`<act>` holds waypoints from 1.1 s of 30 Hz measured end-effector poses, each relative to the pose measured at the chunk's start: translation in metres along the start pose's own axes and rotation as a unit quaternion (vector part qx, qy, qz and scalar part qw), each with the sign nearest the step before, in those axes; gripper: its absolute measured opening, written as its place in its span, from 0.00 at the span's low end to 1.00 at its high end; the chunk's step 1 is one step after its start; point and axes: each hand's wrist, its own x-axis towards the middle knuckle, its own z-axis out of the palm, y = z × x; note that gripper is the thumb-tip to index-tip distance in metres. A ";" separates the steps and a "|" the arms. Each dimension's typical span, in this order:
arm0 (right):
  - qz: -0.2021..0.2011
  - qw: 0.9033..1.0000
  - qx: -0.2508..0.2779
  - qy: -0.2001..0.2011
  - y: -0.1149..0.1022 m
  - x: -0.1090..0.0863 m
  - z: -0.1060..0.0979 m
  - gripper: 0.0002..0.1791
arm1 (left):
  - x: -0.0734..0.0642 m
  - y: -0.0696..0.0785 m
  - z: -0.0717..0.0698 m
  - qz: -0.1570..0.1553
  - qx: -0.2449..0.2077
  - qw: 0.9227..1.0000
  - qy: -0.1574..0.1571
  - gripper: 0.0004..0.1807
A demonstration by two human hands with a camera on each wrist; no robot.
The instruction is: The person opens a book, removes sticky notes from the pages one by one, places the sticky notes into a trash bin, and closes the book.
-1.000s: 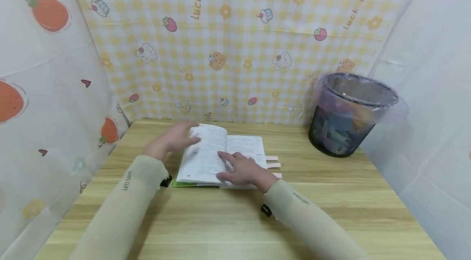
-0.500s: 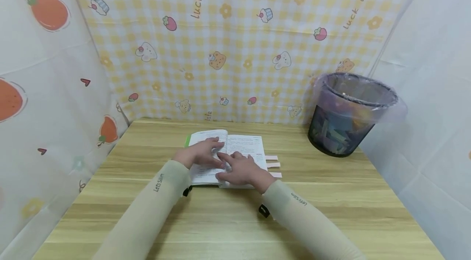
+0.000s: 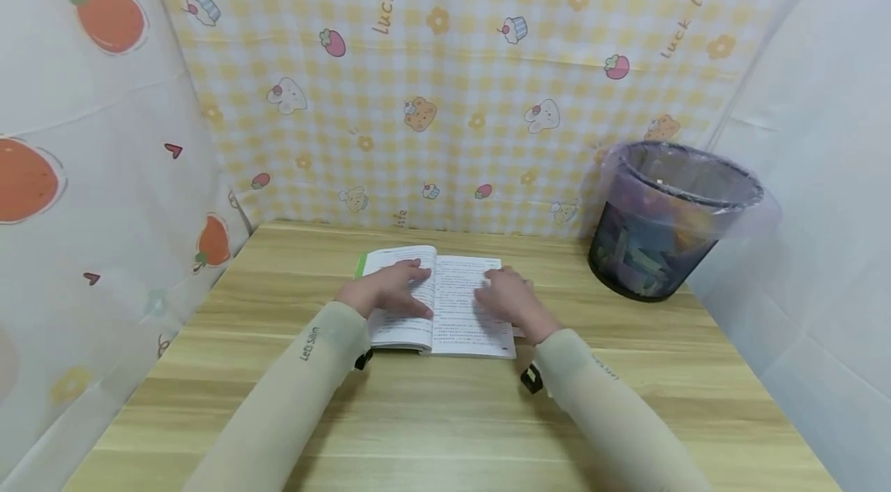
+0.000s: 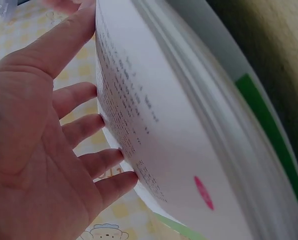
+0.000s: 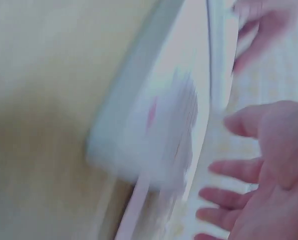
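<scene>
An open book (image 3: 459,314) lies on the table, its printed pages spread to both sides and a green cover edge showing at the left. My left hand (image 3: 393,289) rests on the left page; in the left wrist view its fingertips (image 4: 116,182) press the paper, fingers spread. Over the right page's outer part is my right hand (image 3: 511,295). In the right wrist view its fingers (image 5: 223,197) are extended and apart from the blurred page. A pink paper tab (image 5: 134,207) sticks out from the book's right side, mostly hidden by the hand in the head view.
A dark bin (image 3: 636,252) with a purple plastic liner and bits of rubbish stands at the back right. A patterned cloth (image 3: 452,152) hangs behind the wooden table (image 3: 445,422), and pale cloths hang at both sides.
My left hand moved from the left page's outer edge to near the fold. My right hand lifted from near the fold and shifted right, over the page's outer edge.
</scene>
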 end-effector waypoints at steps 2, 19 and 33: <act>0.038 0.999 -0.016 0.002 0.014 0.003 -0.005 0.27 | 0.002 -0.001 0.001 -0.002 0.004 1.000 0.000 0.53; 0.041 0.999 -0.003 -0.005 0.030 0.009 -0.017 0.30 | 0.005 -0.002 0.001 -0.006 -0.003 1.000 -0.003 0.55; 0.036 0.999 -0.018 -0.033 0.026 0.004 -0.031 0.26 | 0.003 -0.001 0.002 -0.012 -0.008 1.000 -0.004 0.54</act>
